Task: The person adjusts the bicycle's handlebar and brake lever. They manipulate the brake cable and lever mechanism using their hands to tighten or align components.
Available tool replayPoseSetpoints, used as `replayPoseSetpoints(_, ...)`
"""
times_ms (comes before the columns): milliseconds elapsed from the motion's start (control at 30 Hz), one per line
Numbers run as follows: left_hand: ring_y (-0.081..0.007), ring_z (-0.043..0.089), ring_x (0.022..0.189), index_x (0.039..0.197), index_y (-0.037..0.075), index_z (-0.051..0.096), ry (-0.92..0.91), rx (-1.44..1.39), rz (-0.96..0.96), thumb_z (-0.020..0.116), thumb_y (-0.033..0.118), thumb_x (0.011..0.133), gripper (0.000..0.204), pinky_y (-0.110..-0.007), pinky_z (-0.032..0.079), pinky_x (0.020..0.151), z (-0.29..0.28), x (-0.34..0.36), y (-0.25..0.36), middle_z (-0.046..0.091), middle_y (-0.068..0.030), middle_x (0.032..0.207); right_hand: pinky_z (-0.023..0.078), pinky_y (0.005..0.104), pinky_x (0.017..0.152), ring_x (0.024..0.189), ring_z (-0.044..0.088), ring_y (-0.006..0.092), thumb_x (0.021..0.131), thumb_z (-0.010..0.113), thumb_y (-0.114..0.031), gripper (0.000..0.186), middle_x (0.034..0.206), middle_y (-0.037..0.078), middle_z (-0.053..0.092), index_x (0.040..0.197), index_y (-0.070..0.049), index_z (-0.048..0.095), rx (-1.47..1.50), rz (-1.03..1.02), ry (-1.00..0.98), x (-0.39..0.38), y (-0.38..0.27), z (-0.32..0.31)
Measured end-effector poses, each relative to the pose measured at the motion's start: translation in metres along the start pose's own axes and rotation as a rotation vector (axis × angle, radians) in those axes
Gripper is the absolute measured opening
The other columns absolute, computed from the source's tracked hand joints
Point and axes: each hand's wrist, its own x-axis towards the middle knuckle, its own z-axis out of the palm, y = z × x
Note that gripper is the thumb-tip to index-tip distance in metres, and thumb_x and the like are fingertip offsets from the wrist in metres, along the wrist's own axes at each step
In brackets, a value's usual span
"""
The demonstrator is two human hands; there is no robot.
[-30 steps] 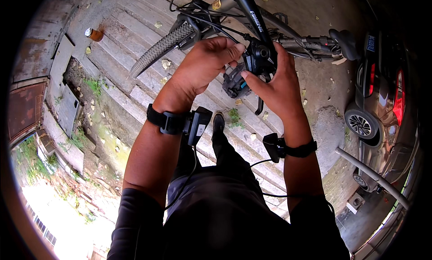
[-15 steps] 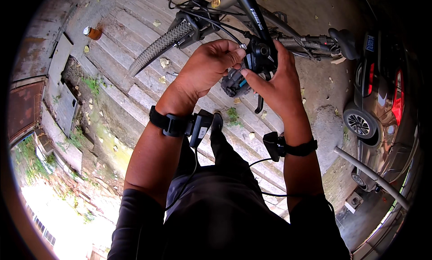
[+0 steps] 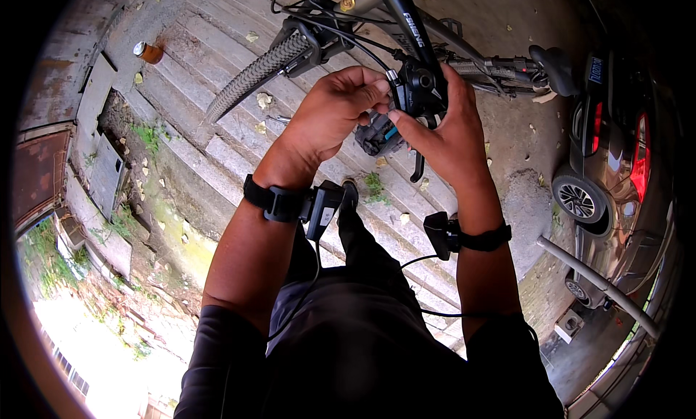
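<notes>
A bicycle handlebar (image 3: pixel 404 17) comes down from the top, with a black brake and shift lever unit (image 3: pixel 423 83) mounted on it. My right hand (image 3: pixel 458 133) wraps round this unit from the right, its thumb across the near side and the other fingers mostly hidden behind. The brake lever blade (image 3: pixel 417 167) hangs below the palm. My left hand (image 3: pixel 337 107) is closed in a pinch just left of the unit, beside a small silver cable end (image 3: pixel 392 75). Whatever lies between its fingertips is too small or hidden to make out.
The bicycle's front tire (image 3: pixel 254 75) stands at the upper left, its saddle (image 3: pixel 552 69) at the far right. A parked car (image 3: pixel 616 165) is on the right, near a grey pole (image 3: pixel 594 278). An orange can (image 3: pixel 149 53) lies on the ribbed concrete (image 3: pixel 225 154).
My left thumb and fingertips have shifted slightly down and left, off the silver cable end, which now shows more fully. My right hand stays in place.
</notes>
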Motion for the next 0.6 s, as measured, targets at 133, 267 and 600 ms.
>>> replayPoseSetpoints(133, -0.0058, 0.058, 0.076, 0.107, 0.006, 0.071, 0.018, -0.002, 0.01, 0.067, 0.02, 0.101, 0.016, -0.022, 0.043, 0.068, -0.001, -0.0026, -0.0023, 0.068, 0.0024, 0.086, 0.05, 0.0435, 0.1, 0.118, 0.06, 0.037, 0.074, 0.088, -0.035, 0.093, 0.128, 0.023, 0.055, 0.146, 0.002, 0.042, 0.01, 0.005, -0.001, -0.0002, -0.0008, -0.0008)
replayPoseSetpoints(267, -0.0055, 0.059, 0.076, 0.107, 0.006, 0.071, 0.056, -0.016, 0.003, 0.065, 0.019, 0.102, 0.015, -0.021, 0.043, 0.068, 0.006, -0.0034, 0.0026, 0.068, 0.0023, 0.086, 0.05, 0.043, 0.1, 0.117, 0.061, 0.0363, 0.074, 0.088, -0.035, 0.093, 0.127, 0.022, 0.056, 0.146, 0.002, 0.042, -0.011, 0.005, 0.003, 0.0, -0.0005, -0.0003)
replayPoseSetpoints(600, -0.0059, 0.059, 0.076, 0.108, 0.004, 0.071, 0.067, -0.028, 0.018, 0.066, 0.018, 0.101, 0.016, -0.021, 0.043, 0.068, 0.007, -0.004, 0.0, 0.069, 0.001, 0.086, 0.051, 0.0422, 0.098, 0.115, 0.062, 0.0349, 0.074, 0.088, -0.036, 0.093, 0.127, 0.021, 0.056, 0.145, 0.002, 0.042, -0.005, 0.004, 0.002, 0.0, -0.0009, -0.0004)
